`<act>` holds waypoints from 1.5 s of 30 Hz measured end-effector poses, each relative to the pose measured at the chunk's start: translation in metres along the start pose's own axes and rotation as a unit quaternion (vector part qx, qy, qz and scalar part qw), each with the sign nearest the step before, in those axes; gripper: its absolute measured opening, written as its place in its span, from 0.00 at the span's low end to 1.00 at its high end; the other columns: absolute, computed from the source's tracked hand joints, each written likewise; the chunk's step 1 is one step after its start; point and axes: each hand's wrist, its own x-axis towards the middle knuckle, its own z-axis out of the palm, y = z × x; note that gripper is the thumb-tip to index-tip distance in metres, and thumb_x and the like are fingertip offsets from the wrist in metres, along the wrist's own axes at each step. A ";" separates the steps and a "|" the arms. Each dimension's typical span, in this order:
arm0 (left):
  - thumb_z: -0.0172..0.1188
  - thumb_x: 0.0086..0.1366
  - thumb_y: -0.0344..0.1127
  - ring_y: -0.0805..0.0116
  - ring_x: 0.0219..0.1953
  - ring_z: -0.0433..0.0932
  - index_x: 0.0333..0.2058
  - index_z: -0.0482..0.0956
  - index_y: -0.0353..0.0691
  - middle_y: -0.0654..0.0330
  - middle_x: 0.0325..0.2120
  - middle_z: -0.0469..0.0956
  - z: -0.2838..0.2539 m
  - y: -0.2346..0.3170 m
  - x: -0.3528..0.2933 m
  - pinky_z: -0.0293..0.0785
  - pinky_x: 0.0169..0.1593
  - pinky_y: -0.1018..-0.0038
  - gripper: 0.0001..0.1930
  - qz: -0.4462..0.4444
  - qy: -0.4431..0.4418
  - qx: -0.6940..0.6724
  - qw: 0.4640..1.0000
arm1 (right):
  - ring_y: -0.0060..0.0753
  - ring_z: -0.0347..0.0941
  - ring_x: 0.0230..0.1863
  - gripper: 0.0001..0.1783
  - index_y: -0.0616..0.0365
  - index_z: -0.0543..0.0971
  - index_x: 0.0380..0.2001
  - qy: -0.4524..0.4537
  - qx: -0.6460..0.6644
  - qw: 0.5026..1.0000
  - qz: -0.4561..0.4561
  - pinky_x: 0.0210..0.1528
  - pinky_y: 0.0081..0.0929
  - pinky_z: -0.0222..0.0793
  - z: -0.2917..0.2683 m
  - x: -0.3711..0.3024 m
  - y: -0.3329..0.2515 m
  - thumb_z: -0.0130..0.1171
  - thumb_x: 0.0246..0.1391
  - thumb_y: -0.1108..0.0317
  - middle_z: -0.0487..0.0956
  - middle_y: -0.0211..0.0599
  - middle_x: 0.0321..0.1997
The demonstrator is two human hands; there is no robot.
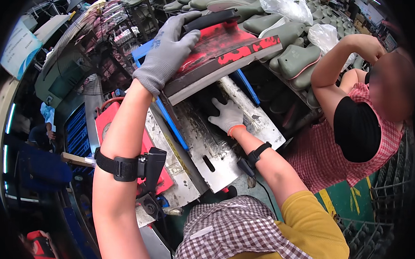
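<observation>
A raised red lid [213,42] with black scuffs and a pale edge tilts over a worn metal machine bed. My left hand [167,50], in a grey glove, lies against the lid's left end. Its thumb and a finger spread apart beside the black bar [210,21] on top; the other fingers are hard to see. Under the lid reaches my right hand [227,116], in a white glove with an orange cuff, fingers spread over the dark inside of the bed [216,164]. Nothing shows in its grasp. Blue side arms [248,87] flank the opening.
Many olive-green shoe-shaped pieces [297,63] and clear plastic bags [285,5] crowd the back right. Close on my right stands a person in a red checked apron [310,153]. A red box [150,153] sits left of the bed. A black cable [266,191] hangs by my right wrist.
</observation>
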 end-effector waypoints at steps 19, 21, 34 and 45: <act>0.61 0.59 0.27 0.54 0.61 0.72 0.66 0.71 0.46 0.57 0.48 0.75 0.165 -0.056 -0.206 0.52 0.72 0.45 0.33 0.123 0.011 0.265 0.956 | 0.30 0.80 0.28 0.26 0.53 0.76 0.53 -0.130 0.660 0.637 0.376 0.24 0.25 0.77 0.022 -0.263 0.099 0.46 0.73 0.42 0.83 0.39 0.40; 0.61 0.58 0.27 0.56 0.60 0.73 0.65 0.72 0.46 0.59 0.48 0.75 0.185 -0.074 -0.224 0.53 0.71 0.43 0.33 0.147 0.004 0.271 0.951 | 0.33 0.83 0.31 0.29 0.47 0.72 0.61 -0.205 0.789 0.471 0.337 0.24 0.22 0.77 0.025 -0.276 0.099 0.45 0.73 0.38 0.84 0.41 0.43; 0.64 0.57 0.34 0.62 0.61 0.73 0.62 0.76 0.48 0.64 0.48 0.76 0.221 -0.123 -0.264 0.54 0.70 0.46 0.31 0.163 -0.024 0.292 0.942 | 0.21 0.68 0.19 0.17 0.42 0.77 0.48 0.040 0.762 0.548 0.343 0.20 0.22 0.61 0.001 -0.241 0.153 0.57 0.69 0.44 0.78 0.24 0.30; 0.64 0.57 0.34 0.59 0.62 0.72 0.62 0.75 0.47 0.61 0.52 0.76 0.205 -0.107 -0.260 0.54 0.70 0.44 0.31 0.159 -0.019 0.283 0.946 | 0.49 0.81 0.44 0.11 0.52 0.85 0.38 0.251 -0.002 0.966 0.065 0.50 0.44 0.75 -0.012 -0.141 0.115 0.57 0.59 0.63 0.85 0.42 0.39</act>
